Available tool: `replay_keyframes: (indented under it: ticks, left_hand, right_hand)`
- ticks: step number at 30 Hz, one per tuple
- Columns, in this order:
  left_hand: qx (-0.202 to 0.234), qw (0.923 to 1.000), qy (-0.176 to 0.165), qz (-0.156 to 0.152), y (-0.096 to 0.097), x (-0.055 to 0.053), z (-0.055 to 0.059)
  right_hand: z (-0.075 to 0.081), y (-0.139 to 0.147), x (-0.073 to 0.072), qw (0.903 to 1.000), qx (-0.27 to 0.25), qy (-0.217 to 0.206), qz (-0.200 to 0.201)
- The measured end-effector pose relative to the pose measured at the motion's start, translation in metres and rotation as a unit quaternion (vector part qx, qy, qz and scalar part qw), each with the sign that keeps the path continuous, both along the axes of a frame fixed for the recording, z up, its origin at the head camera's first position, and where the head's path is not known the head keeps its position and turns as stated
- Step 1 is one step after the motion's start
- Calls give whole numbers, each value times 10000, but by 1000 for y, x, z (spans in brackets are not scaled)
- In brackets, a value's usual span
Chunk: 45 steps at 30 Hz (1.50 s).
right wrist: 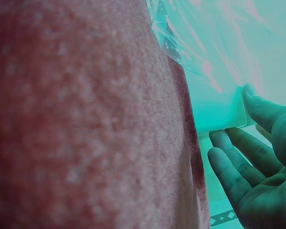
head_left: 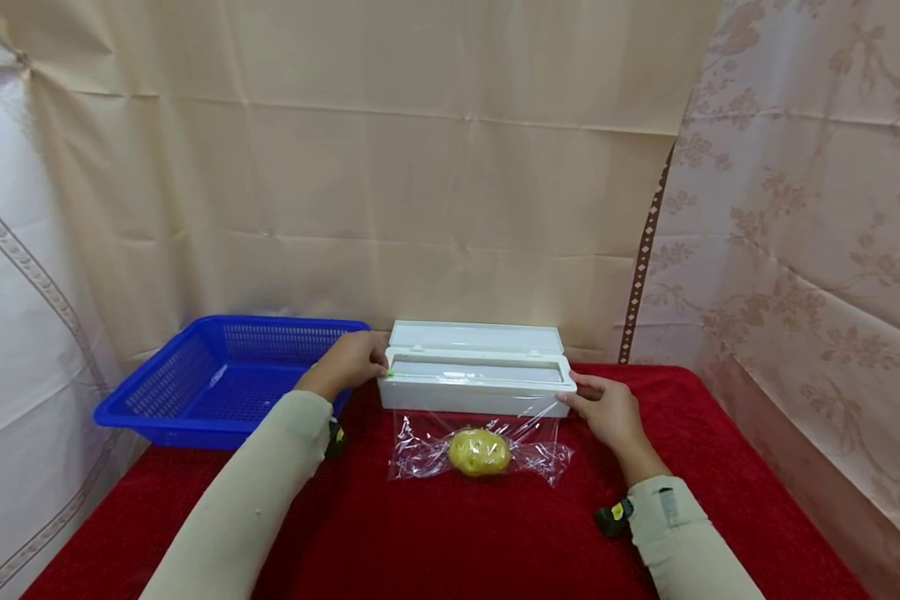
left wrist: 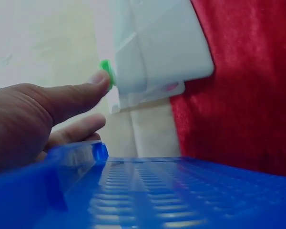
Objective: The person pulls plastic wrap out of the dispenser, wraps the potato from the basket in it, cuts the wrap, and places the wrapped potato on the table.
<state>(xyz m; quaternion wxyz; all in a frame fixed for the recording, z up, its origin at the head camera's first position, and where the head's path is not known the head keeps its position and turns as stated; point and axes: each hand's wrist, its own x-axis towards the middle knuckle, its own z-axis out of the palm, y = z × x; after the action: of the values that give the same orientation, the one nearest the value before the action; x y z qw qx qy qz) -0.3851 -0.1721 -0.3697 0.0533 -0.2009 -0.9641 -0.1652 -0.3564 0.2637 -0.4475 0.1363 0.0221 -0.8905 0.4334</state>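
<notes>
A white cling film dispenser point(head_left: 476, 398) stands on the table with its lid point(head_left: 476, 337) raised at the back. Clear film point(head_left: 412, 454) hangs from its front and lies on the cloth, over and around a potato point(head_left: 480, 452). My left hand point(head_left: 348, 360) is at the dispenser's left end, its thumb point(left wrist: 86, 93) touching the small green slider point(left wrist: 106, 71) while another visible finger stays apart below. At the opposite end my right hand point(head_left: 607, 410) holds the corner, the thumb point(right wrist: 260, 105) at the front and fingers around the end.
A blue plastic basket point(head_left: 172, 435) with slotted walls stands to the left, its right rim close under my left wrist. Red cloth point(head_left: 450, 542) covers the table. Beige curtain point(head_left: 420, 183) hangs right behind the dispenser, with patterned fabric point(head_left: 817, 250) along the right side.
</notes>
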Motion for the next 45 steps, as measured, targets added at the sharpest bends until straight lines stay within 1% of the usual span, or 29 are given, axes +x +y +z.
replay_keyframes:
  ticks: [6, 8, 11, 15, 18, 23, 28, 30, 32, 36, 39, 42, 45]
  left_hand:
    - [82, 9995, -237, 169, -2, -2, 0]
    - [106, 9995, -235, 182, -1, -2, 1]
    - [121, 9997, -143, 132, 1, -1, 1]
    - [56, 10000, -13, 3, 1, 0, 1]
    - [-8, 10000, 13, -30, 2, 0, 2]
    - [-64, 9999, -45, 114, 7, 4, 5]
    - [-145, 9992, 186, 332, 18, 14, 9]
    - [-217, 9984, 330, 414, 22, 18, 8]
    - [-314, 9971, 476, 498, 25, 19, 5]
    - [-525, 9935, 780, 636, 28, 19, -4]
    - [-562, 9921, 895, 669, 29, 18, -8]
    - [-605, 9915, 888, 729, 31, 17, -8]
    - [-696, 9910, 808, 813, 32, 16, -8]
  right_hand:
    - [2, 1, 0, 10000, -57, -11, 6]
    - [2, 2, 1, 10000, -29, -19, -22]
    - [2, 2, 1, 10000, 6, -19, -30]
    - [1, 1, 0, 10000, 46, 16, 7]
    - [1, 1, 1, 10000, 9, 1, 29]
    - [2, 0, 1, 10000, 11, -78, 19]
    - [5, 1, 3, 9999, 155, -53, -1]
    - [6, 1, 4, 9998, 204, -37, -16]
    - [6, 2, 5, 9997, 242, 5, -5]
    - [6, 2, 5, 9997, 254, 58, -32]
    - [6, 1, 4, 9998, 202, 66, -43]
    - [6, -1, 4, 9998, 92, 165, 25]
    - [6, -2, 4, 9993, 16, 365, 108]
